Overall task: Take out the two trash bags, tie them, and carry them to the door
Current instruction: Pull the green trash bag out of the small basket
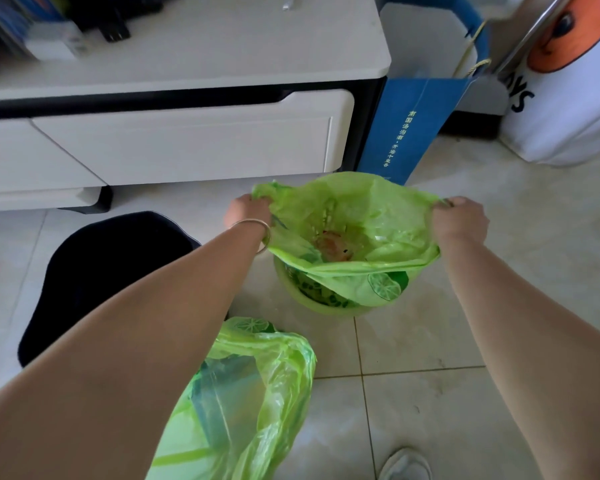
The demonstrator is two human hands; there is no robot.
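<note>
A light green trash bag (352, 216) sits in a small green bin (303, 299) on the tiled floor, its mouth pulled wide with some rubbish visible inside. My left hand (248, 211) grips the bag's left rim and my right hand (459, 221) grips its right rim. A second green trash bag (253, 386) stands on the floor nearer to me, its top loose and untied, partly hidden by my left forearm.
A black bin (101, 271) stands at the left. A white drawer cabinet (174, 147) runs along the back. A blue paper bag (413, 126) leans against it, with a white printed bag (568, 98) at the right. A shoe (406, 465) shows at the bottom.
</note>
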